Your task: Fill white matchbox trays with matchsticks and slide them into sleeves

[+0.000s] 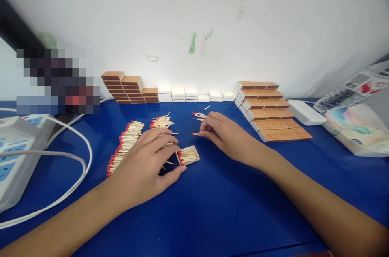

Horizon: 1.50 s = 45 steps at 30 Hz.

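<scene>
My left hand (pixel 146 164) lies palm down on the blue table (pixel 212 208), fingers spread over loose matches, its thumb tip touching a small open matchbox tray (pixel 188 155) filled with red-tipped matches. My right hand (pixel 223 132) rests further back with its fingertips pinched on a single match (pixel 195 133). A long row of red-tipped matches (pixel 123 147) runs along the left. A smaller pile (pixel 161 122) lies behind my left hand, and a few matches (pixel 199 115) are scattered near my right fingers.
Stacks of orange matchbox sleeves (pixel 129 87) and white trays (pixel 182 95) line the wall. More orange boxes (pixel 269 113) step down at the right, beside a white block (pixel 305 112) and a tissue pack (pixel 357 129). A power strip (pixel 18 151) with white cables (pixel 73 164) sits at left.
</scene>
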Available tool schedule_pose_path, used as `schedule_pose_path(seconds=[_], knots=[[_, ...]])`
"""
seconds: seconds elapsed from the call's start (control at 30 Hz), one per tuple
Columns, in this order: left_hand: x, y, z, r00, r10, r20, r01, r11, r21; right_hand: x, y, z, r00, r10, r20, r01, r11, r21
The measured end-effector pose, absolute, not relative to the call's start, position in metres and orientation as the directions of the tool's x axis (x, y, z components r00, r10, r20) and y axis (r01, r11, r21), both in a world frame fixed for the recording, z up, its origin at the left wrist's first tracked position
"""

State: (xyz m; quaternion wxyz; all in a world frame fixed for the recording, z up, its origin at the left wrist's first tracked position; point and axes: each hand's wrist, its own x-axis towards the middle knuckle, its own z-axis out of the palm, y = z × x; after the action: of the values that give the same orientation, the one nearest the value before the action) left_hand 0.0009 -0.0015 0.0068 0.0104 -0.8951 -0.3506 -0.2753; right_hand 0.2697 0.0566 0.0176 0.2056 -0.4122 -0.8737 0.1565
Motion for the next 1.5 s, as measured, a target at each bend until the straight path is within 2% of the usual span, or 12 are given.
schedule_pose_path(seconds=[0.13, 0.3, 0.4, 0.5, 0.63, 0.77, 0.9, 1.0, 1.3, 1.5], knots=[[0.001, -0.001, 0.006, 0.595, 0.63, 0.499, 0.643, -0.746, 0.174, 0.259, 0.036, 0.026, -0.645, 0.733, 0.218, 0.596, 0.66, -0.456], [0.002, -0.001, 0.007, 0.587, 0.634, 0.504, 0.648, -0.741, 0.176, 0.245, 0.022, 0.026, -0.735, 0.623, 0.267, 0.562, 0.78, -0.274], [0.002, -0.001, 0.007, 0.59, 0.632, 0.502, 0.645, -0.743, 0.179, 0.242, 0.021, 0.025, -0.757, 0.594, 0.273, 0.55, 0.804, -0.225], [0.002, -0.001, 0.007, 0.592, 0.629, 0.504, 0.641, -0.747, 0.179, 0.242, 0.019, 0.026, -0.752, 0.608, 0.255, 0.555, 0.792, -0.255], [0.001, 0.0, 0.007, 0.599, 0.628, 0.497, 0.641, -0.748, 0.172, 0.247, 0.019, 0.03, -0.726, 0.654, 0.213, 0.56, 0.742, -0.367], [0.001, -0.001, 0.007, 0.602, 0.625, 0.496, 0.636, -0.751, 0.176, 0.262, 0.038, 0.025, -0.623, 0.745, 0.24, 0.613, 0.655, -0.443], [0.001, -0.002, 0.006, 0.604, 0.612, 0.51, 0.625, -0.761, 0.173, 0.282, 0.07, 0.006, -0.469, 0.8, 0.375, 0.726, 0.591, -0.352], [0.001, -0.003, 0.007, 0.602, 0.604, 0.522, 0.624, -0.764, 0.164, 0.29, 0.085, -0.006, -0.47, 0.787, 0.4, 0.73, 0.601, -0.326], [0.001, -0.002, 0.008, 0.605, 0.611, 0.51, 0.618, -0.765, 0.183, 0.285, 0.09, -0.01, -0.478, 0.781, 0.401, 0.723, 0.61, -0.326], [0.0, -0.002, 0.007, 0.602, 0.609, 0.516, 0.619, -0.765, 0.179, 0.296, 0.087, -0.004, -0.474, 0.822, 0.314, 0.781, 0.558, -0.281]])
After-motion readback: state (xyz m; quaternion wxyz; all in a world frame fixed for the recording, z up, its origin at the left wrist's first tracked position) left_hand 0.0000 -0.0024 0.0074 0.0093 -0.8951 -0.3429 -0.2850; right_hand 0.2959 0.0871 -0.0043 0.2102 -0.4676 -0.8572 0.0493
